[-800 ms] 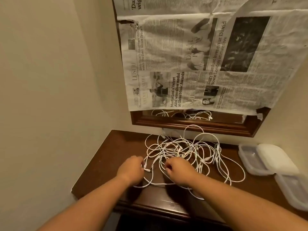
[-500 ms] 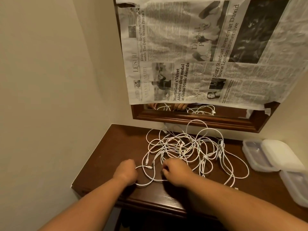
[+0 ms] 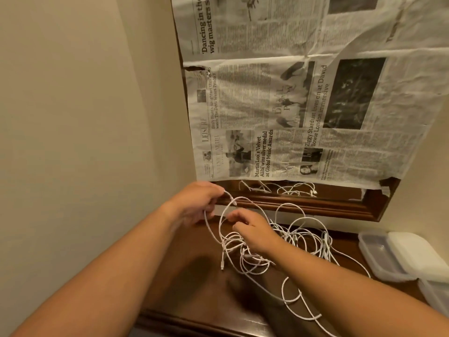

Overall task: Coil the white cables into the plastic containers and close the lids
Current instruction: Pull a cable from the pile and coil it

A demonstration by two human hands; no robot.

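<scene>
Dark wooden desk (image 3: 194, 276) carries a tangle of white cables (image 3: 298, 239), just beyond the right hand's fingertips. Empty plastic containers (image 3: 379, 254) sit well apart to the right. The left hand (image 3: 196, 205) pinches one cable end, lifted clear; the right hand (image 3: 252, 232) pinches the same strand lower. Best to draw slowly, easing loops apart before coiling.

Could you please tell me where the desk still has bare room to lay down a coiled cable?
Bare wood lies on the desk between the left wall and the white cables, under the left hand. The middle is crowded with cable; the far right holds plastic containers.
</scene>
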